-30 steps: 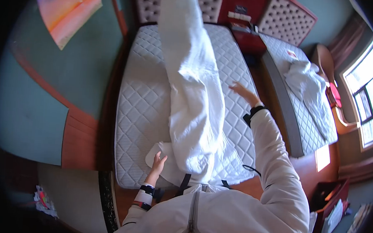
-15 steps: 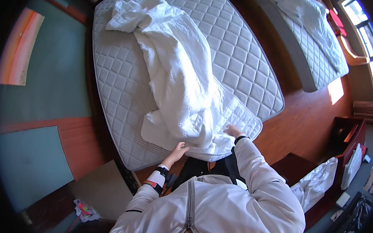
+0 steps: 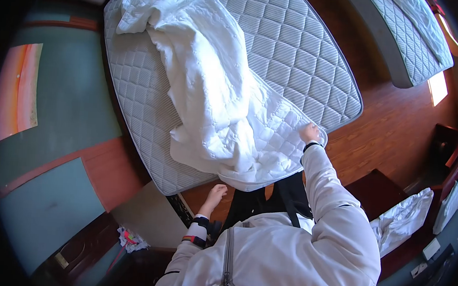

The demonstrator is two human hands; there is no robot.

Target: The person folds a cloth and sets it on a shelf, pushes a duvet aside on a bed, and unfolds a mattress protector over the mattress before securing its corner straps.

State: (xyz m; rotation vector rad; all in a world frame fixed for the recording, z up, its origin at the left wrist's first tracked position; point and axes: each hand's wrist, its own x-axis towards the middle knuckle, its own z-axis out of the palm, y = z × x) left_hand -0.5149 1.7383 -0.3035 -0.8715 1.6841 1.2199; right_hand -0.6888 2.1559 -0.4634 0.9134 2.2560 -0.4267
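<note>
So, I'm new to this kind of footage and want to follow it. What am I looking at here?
There is no machine here: these are a person's own bare hands. The camera is worn on the head and looks forward and down, so you also see the front of a pale jacket. Ahead is a quilted mattress, with a rumpled white cover lying on it. The right hand is at a corner of the cover; whether it grips the cloth is hard to tell. The left hand is near the cover's closest edge and seems to hold nothing.
</note>
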